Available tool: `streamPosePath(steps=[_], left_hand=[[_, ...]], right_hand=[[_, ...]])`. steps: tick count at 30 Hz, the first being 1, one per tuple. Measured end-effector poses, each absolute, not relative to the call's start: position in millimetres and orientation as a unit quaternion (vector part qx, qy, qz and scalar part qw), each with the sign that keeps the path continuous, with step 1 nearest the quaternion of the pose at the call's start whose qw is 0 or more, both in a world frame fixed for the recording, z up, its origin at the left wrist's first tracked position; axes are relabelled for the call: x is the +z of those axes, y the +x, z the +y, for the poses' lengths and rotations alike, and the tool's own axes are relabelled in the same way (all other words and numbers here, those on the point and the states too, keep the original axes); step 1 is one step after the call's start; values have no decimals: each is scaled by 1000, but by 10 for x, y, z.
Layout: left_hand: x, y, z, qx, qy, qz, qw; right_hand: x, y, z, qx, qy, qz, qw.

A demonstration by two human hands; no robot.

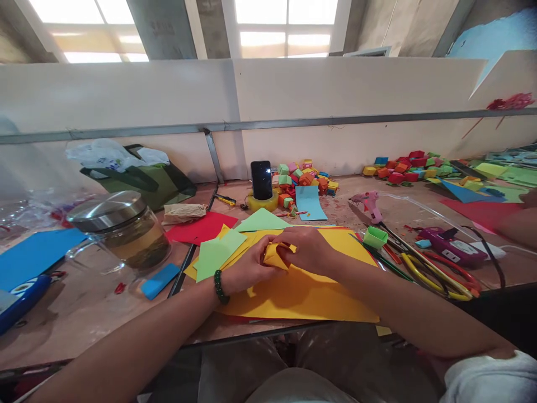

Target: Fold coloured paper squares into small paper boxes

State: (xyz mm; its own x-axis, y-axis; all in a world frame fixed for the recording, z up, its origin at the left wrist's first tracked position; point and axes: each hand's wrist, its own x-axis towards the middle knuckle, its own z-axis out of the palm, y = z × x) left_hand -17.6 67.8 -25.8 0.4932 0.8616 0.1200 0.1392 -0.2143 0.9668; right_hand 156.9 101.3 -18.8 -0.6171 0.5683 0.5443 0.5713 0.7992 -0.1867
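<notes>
Between my two hands is a small folded yellow paper box (276, 257). My left hand (251, 263), with a dark green bead bracelet at the wrist, grips its left side. My right hand (312, 250) closes on the box's right upper edge, its fingertips partly hidden by the paper. Under both hands lies a large yellow-orange paper sheet (323, 296). Light green paper pieces (220, 254) overlap the sheet's left side, close to my left hand. Beyond the hands, a phone (262, 180) stands upright in a roll of yellow tape (262, 202).
A glass tea mug (134, 240) stands at left, with a green bag (142, 182) behind it. Small paper boxes (306, 178) are heaped at the back. At right lie a pink glue gun (370, 206), scissors (432, 274) and a purple power strip (451, 246). Another person's arm (520, 224) shows far right.
</notes>
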Motion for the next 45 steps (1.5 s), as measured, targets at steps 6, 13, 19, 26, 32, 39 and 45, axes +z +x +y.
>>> streamPosePath(steps=[6, 13, 19, 26, 32, 39, 45], left_hand=[[-221, -142, 636, 345, 707, 344, 512], [-303, -175, 700, 411, 638, 327, 563], [-430, -194, 776, 455, 638, 362, 504], [-477, -189, 765, 446, 695, 373, 423], [-506, -209, 774, 431, 727, 402, 352], [-522, -226, 776, 424, 754, 399, 305], [-470, -179, 727, 445, 714, 389, 376]], right_hand=[[-195, 1529, 1028, 68, -356, -880, 306], [-170, 1602, 1104, 82, -349, -850, 385], [-17, 1594, 989, 311, -321, -813, 372], [-49, 1483, 898, 529, -314, -726, 309], [-80, 1484, 914, 545, -338, -712, 288], [-103, 1476, 924, 537, -321, -725, 288], [-162, 1461, 964, 521, -299, -741, 301]])
